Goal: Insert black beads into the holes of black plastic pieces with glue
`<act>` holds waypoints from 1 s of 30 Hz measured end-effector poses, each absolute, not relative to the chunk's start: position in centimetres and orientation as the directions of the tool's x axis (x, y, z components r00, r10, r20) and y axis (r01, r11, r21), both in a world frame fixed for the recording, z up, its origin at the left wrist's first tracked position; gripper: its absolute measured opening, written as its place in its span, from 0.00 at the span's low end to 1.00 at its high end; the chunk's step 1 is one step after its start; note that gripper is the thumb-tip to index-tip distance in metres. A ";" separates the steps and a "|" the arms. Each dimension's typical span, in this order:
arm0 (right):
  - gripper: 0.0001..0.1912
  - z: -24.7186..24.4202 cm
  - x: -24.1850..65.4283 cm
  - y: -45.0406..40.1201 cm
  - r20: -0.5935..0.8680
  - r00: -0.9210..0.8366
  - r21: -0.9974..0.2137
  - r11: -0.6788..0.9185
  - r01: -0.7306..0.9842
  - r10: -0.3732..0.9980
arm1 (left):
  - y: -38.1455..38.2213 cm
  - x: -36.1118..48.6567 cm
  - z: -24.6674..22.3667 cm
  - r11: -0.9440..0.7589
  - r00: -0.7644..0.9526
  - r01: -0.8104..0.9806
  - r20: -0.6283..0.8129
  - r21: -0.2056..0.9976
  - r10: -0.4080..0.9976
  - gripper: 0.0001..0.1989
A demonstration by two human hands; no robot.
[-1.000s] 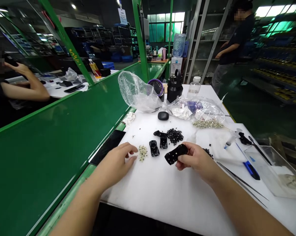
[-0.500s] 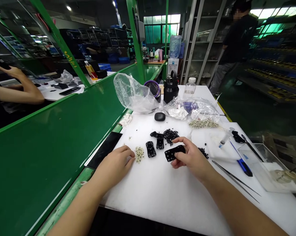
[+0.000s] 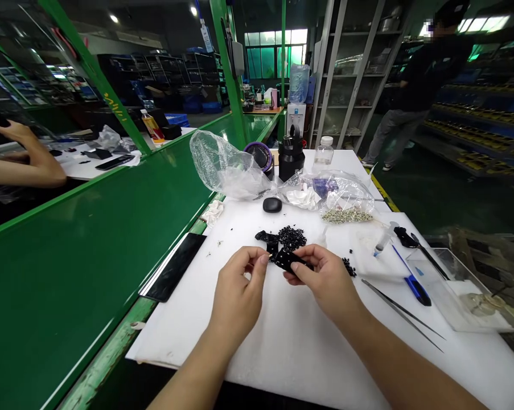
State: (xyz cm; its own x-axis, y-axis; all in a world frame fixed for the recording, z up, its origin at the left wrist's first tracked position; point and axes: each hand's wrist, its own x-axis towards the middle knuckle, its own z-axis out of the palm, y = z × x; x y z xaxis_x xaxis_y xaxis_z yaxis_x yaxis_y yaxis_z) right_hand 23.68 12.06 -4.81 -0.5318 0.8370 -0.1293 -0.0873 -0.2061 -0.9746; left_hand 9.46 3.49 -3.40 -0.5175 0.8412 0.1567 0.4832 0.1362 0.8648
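Observation:
My right hand [image 3: 327,282] holds a small black rectangular part [image 3: 286,259], thumb on top and fingers around its far side. Close to the part's left end, my left hand [image 3: 242,293] pinches a tiny pale piece [image 3: 270,256] between thumb and index finger. Just beyond the hands lies another black part [image 3: 272,244], partly covered, with a heap of tiny black pieces [image 3: 293,236] beside it. Further tiny black pieces [image 3: 349,266] lie right of my right hand. My left hand hides the spot where the pale heap lay.
Tweezers [image 3: 404,313], a blue-handled knife [image 3: 418,290] and a syringe [image 3: 383,242] lie right, near a clear tray [image 3: 465,259]. Behind are a black case [image 3: 272,205], plastic bags [image 3: 235,176] and a black bottle [image 3: 291,156]. A phone [image 3: 175,267] rests left. A person [image 3: 427,80] stands back right.
My left hand has lifted from the pale heap and moved right, now pinching a tiny pale piece beside the black part. My right hand has shifted slightly left with the part.

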 end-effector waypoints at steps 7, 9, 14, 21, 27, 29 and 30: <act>0.07 -4.9 23.2 10.9 -0.067 -0.494 -0.996 -0.090 -0.023 0.867 | 4.5 10.1 -4.2 0.166 -0.543 0.488 0.149 0.857 0.827 0.13; 0.07 -4.9 23.1 10.9 -0.074 -0.500 -0.996 -0.090 -0.008 0.863 | 4.6 9.9 -4.5 0.176 -0.549 0.480 0.138 0.859 0.825 0.13; 0.13 -5.0 23.2 11.2 -0.122 -0.532 -0.987 -0.157 -0.022 0.838 | 4.8 9.2 -4.6 0.181 -0.494 0.419 0.056 0.890 0.868 0.15; 0.13 -5.4 23.8 11.4 0.064 -0.459 -0.968 0.166 0.186 0.886 | 4.9 8.4 -4.0 0.241 -0.396 0.447 -0.051 0.861 0.917 0.17; 0.15 -5.6 23.8 11.5 0.256 -0.472 -0.864 0.419 0.281 0.844 | 4.6 8.1 -3.8 0.319 -0.355 0.585 -0.118 0.745 0.927 0.18; 0.16 -5.6 23.8 11.5 0.333 -0.468 -0.822 0.495 0.281 0.819 | 4.5 8.2 -3.7 0.329 -0.358 0.619 -0.117 0.713 0.927 0.18; 0.16 -5.6 23.7 11.4 0.369 -0.466 -0.801 0.529 0.280 0.804 | 4.4 8.2 -3.6 0.332 -0.358 0.631 -0.116 0.701 0.927 0.18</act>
State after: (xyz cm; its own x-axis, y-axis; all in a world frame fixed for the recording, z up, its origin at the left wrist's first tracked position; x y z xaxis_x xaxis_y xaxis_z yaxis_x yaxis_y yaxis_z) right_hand 23.74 11.44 -5.57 -0.4661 0.8042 0.3688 0.2796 0.5294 -0.8010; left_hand 8.22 4.44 -3.62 -0.3577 0.9265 -0.1165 0.6309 0.3317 0.7014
